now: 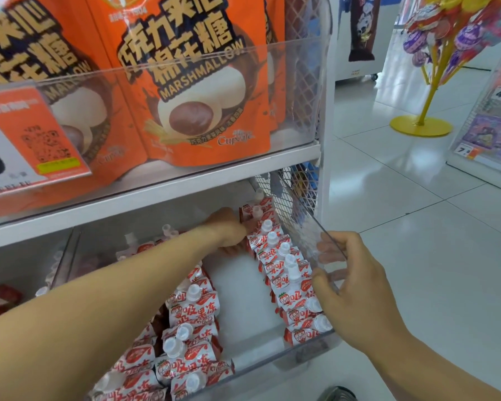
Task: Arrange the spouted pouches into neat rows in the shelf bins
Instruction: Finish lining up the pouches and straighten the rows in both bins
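Red-and-white spouted pouches with strawberry prints and white screw caps (284, 273) fill a clear plastic shelf bin (310, 347) on the lower shelf. One row stands along the bin's right wall, caps up and overlapping from front to back; another, looser cluster (191, 337) lies toward the left front, with a bare strip of the bin's white floor between them. The left hand (229, 228) reaches deep into the bin, fingers curled against the rearmost pouches of the right row; whether it pinches one cannot be told. The right hand (350, 282) clasps the bin's clear right wall, fingers inside and thumb by the pouches. On the shelf above stand orange marshmallow bags (197, 91) behind a clear front panel.
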A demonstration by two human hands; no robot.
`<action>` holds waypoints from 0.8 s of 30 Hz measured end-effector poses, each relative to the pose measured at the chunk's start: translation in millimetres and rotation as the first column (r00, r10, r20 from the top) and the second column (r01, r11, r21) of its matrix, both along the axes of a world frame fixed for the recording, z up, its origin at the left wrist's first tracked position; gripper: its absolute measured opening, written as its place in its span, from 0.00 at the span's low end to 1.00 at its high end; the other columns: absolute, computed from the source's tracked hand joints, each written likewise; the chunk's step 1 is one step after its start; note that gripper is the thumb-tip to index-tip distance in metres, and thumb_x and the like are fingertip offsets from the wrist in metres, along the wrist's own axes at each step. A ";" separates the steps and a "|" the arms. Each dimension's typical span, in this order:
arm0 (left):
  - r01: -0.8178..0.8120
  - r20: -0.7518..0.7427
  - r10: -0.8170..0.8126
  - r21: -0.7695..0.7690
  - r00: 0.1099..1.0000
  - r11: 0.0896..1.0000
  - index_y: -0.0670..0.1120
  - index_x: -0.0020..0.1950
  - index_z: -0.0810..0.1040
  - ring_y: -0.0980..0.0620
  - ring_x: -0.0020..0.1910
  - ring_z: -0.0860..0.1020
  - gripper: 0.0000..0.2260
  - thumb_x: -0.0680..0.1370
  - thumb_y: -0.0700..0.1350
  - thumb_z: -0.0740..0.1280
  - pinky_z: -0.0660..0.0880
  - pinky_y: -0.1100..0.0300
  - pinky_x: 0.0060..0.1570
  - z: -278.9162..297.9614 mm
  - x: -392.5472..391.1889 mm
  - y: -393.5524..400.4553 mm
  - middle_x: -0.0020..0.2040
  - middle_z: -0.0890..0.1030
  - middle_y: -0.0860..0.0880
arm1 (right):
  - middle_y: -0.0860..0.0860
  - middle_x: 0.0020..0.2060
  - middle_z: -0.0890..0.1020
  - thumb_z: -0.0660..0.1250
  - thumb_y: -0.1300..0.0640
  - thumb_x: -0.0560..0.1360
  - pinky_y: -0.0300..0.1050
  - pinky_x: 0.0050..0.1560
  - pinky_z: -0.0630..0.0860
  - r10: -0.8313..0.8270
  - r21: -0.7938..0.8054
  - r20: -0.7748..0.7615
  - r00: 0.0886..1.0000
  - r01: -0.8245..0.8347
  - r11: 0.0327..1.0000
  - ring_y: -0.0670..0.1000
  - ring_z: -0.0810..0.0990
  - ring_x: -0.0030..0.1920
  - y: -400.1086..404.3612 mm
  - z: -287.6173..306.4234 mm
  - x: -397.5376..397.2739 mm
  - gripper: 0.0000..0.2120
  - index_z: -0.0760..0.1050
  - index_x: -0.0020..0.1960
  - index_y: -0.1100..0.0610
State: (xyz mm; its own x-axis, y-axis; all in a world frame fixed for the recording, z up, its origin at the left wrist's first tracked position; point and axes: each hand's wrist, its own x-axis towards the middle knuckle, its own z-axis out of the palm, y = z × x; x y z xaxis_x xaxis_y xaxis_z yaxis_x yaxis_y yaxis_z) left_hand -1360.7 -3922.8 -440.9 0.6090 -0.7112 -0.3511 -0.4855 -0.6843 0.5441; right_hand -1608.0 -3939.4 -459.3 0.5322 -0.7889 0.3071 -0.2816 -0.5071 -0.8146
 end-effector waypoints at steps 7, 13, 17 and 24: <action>0.428 0.460 -0.291 -0.228 0.839 0.875 0.51 0.68 0.75 0.47 0.55 0.78 0.18 0.80 0.56 0.63 0.69 0.61 0.50 11.9 8.3 8.5 0.60 0.78 0.48 | 0.36 0.51 0.77 0.69 0.56 0.73 0.27 0.42 0.75 0.001 -0.003 0.013 1.000 -0.001 1.000 0.34 0.77 0.51 -0.9 -2.4 1.0 0.18 0.68 0.58 0.44; 0.491 0.479 -0.409 -0.054 0.777 0.869 0.46 0.59 0.80 0.43 0.54 0.77 0.18 0.82 0.56 0.57 0.69 0.57 0.50 -0.2 14.4 3.7 0.54 0.79 0.44 | 0.36 0.50 0.78 0.70 0.57 0.73 0.37 0.42 0.78 -0.020 -0.033 0.012 1.000 0.020 0.999 0.38 0.78 0.48 -2.1 -5.0 2.2 0.19 0.67 0.57 0.41; 0.507 0.417 -0.461 0.001 0.783 0.862 0.44 0.60 0.80 0.41 0.58 0.75 0.17 0.83 0.53 0.58 0.67 0.58 0.51 2.3 12.5 5.4 0.59 0.78 0.42 | 0.37 0.50 0.78 0.71 0.58 0.73 0.43 0.42 0.80 -0.045 -0.041 0.015 0.999 0.046 0.998 0.40 0.79 0.48 -1.3 -5.1 2.8 0.20 0.67 0.57 0.41; 0.219 0.093 -0.210 -0.104 0.973 0.970 0.46 0.46 0.76 0.52 0.41 0.78 0.13 0.79 0.55 0.65 0.72 0.73 0.37 14.4 -8.9 16.5 0.43 0.79 0.49 | 0.35 0.50 0.77 0.71 0.58 0.73 0.43 0.45 0.81 -0.033 -0.029 0.005 0.999 0.033 0.999 0.38 0.78 0.50 -1.2 -4.3 1.4 0.20 0.67 0.57 0.40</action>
State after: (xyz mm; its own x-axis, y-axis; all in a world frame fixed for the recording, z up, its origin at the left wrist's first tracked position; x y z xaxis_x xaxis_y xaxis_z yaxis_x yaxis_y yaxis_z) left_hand -1369.6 -3906.3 -426.5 0.4606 -0.8606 -0.2174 -0.6597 -0.4958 0.5648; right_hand -1606.5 -3940.6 -463.6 0.5049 -0.7966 0.3324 -0.2950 -0.5211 -0.8009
